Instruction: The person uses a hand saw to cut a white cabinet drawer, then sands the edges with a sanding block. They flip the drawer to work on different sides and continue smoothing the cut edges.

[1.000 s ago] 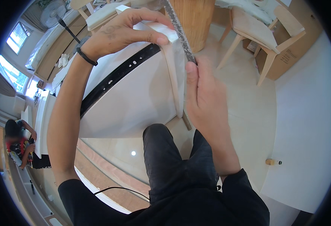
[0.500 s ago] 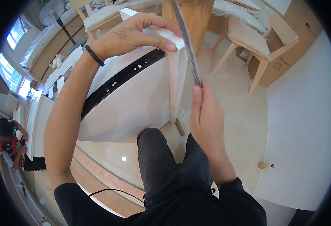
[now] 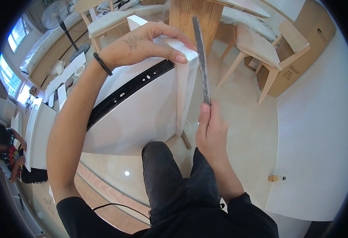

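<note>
My right hand (image 3: 213, 135) grips the lower end of a long, flat grey file (image 3: 201, 59), which stands nearly upright beside the corner of a white drawer (image 3: 142, 115). Over the drawer's top edge near that corner, my left hand (image 3: 152, 43) is clamped, thumb on the near side and fingers on the far side. Along the drawer's side panel runs a black metal slide rail (image 3: 130, 92) with several slots. A narrow gap seems to part the file from the drawer's end, though contact cannot be told. My knees are below the panel.
A wooden chair (image 3: 257, 47) and a large cardboard box (image 3: 297, 69) stand at the far right. To the right lies a big white panel (image 3: 316, 139) with a small bottle (image 3: 276, 178) on it. Another person (image 3: 9, 154) sits at the far left. A fan (image 3: 63, 27) stands behind.
The file has come down and toward me with my right hand, and its top end now shows. My left hand keeps its hold on the drawer edge; the view has shifted slightly.
</note>
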{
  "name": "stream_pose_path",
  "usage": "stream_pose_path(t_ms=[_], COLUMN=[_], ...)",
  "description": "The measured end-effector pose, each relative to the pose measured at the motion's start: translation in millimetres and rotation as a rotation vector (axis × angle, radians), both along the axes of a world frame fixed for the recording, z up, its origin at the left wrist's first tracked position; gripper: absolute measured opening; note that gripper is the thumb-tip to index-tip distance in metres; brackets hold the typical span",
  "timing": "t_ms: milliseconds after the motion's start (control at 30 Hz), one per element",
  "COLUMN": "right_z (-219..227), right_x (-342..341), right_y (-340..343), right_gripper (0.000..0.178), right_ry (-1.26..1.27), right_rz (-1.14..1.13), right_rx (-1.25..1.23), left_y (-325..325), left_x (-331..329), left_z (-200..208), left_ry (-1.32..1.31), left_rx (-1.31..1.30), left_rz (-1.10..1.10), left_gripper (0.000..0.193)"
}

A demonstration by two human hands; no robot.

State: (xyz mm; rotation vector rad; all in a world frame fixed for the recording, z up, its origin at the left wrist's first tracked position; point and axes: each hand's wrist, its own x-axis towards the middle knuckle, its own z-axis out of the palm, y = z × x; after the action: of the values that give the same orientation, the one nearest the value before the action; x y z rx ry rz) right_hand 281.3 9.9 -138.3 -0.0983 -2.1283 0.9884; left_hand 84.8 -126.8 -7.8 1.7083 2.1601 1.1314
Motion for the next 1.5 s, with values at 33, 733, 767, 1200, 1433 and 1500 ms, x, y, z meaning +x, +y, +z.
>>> stream_pose_path(t_ms=[33,733,767,1200,1433,1500], right_z=[3.3,-36.0,-30.6,20.4,18.6,17.9], right_x=[-4.6,9.1,6.3,-14.4,-28.5,-32.3], right_y=[1.7,10.3,12.4,34.3,23.3,22.0], right_gripper=[0.018,0.031,0.031,0.027,0.016,0.015], right_ry=[0.000,0.116,0.110,-0.009,0.057,0.076], right_rz=[0.013,0.059,0.074,0.149,0.161,0.149], right_rx=[0.026,-0.452,-0.453,-0.156,-0.035,-0.011], left_y=[0.2,19.7,20.2,13.9,22.6,23.0], left_x=[0.4,26.2,25.5,22.9,27.3,29.6], left_z=[0.5,-26.5,-31.6,-23.5,-20.2,-19.0], left_ry=[-0.015,0.517,0.566,0.685,0.700,0.692], left_rx=[-0.011,-0.021,0.014,0.036,0.046,0.027], left_rz=[0.001,0.335,0.320,0.171,0.171,0.176], left_gripper=[0.036,0.048,0.046,0.056,0.043,0.043])
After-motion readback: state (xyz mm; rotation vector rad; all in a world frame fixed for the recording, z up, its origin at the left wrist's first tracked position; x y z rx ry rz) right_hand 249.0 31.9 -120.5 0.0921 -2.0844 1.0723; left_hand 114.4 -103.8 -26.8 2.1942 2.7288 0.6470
